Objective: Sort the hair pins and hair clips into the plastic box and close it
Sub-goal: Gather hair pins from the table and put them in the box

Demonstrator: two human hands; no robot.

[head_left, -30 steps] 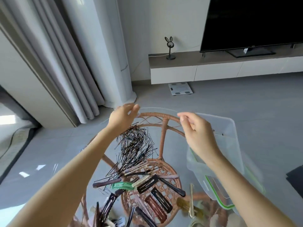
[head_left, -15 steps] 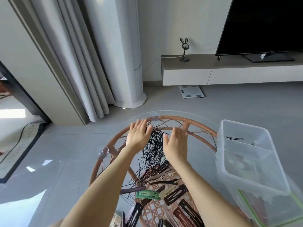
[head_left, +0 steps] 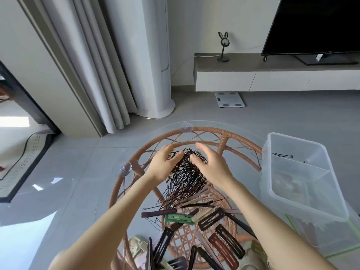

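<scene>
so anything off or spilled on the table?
Nothing damaged. The hair pins lie in a tangled heap between both hands; a few strays poke out toward the hair clips. The plastic box sits upright and open.

Two hands, left [head_left: 162, 166] and right [head_left: 211, 166], flank one dense heap of black pins [head_left: 186, 177], far too many and too tangled to count. One clear box [head_left: 303, 179] stands on the surface [head_left: 136, 152], with one pin [head_left: 282, 155] plainly showing in its far compartment. Nearer lie well over a dozen clips, only one of them a green clip [head_left: 178, 218]; their full number cannot be told.
</scene>
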